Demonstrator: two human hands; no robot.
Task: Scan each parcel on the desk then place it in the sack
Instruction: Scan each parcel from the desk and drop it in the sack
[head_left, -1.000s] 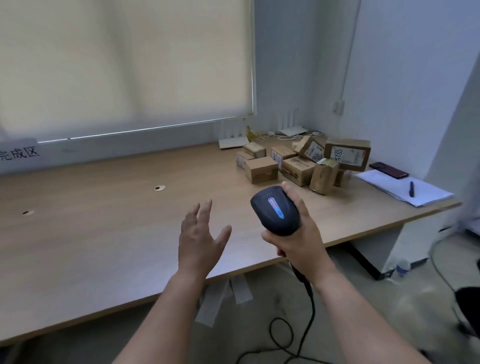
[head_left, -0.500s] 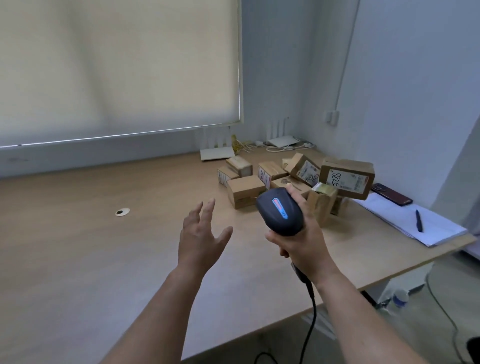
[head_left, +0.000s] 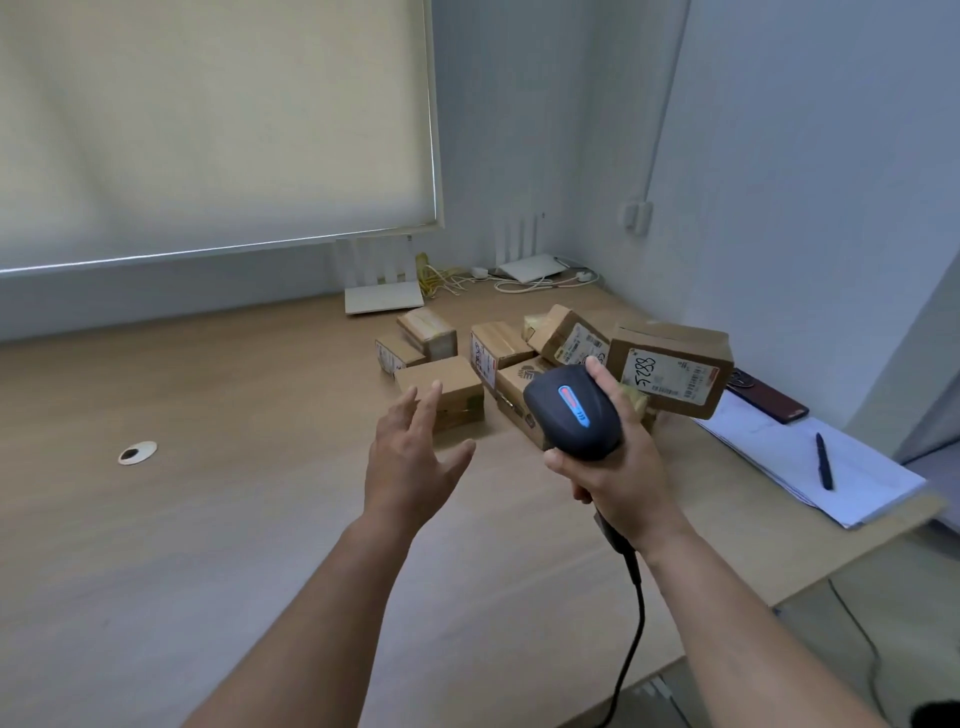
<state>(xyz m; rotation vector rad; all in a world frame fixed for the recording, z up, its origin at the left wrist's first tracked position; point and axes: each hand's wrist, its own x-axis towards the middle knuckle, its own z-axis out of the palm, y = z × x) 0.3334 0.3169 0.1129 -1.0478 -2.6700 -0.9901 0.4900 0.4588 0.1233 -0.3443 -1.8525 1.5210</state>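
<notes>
The right hand (head_left: 618, 467) grips the scanner (head_left: 571, 410), and the left hand (head_left: 410, 457) reaches empty, fingers spread, toward the plain box (head_left: 441, 389) at the near edge of the parcels (head_left: 550, 358) on the bench (head_left: 208, 519). Best to take that front box without nudging the others, then turn its label up toward the scanner. No sack is in view.

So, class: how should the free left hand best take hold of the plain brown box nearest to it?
Judging by its pose, grip the plain box across its two short sides, coming from above and the near side with the left hand; its flat top faces up, unobstructed.
</notes>
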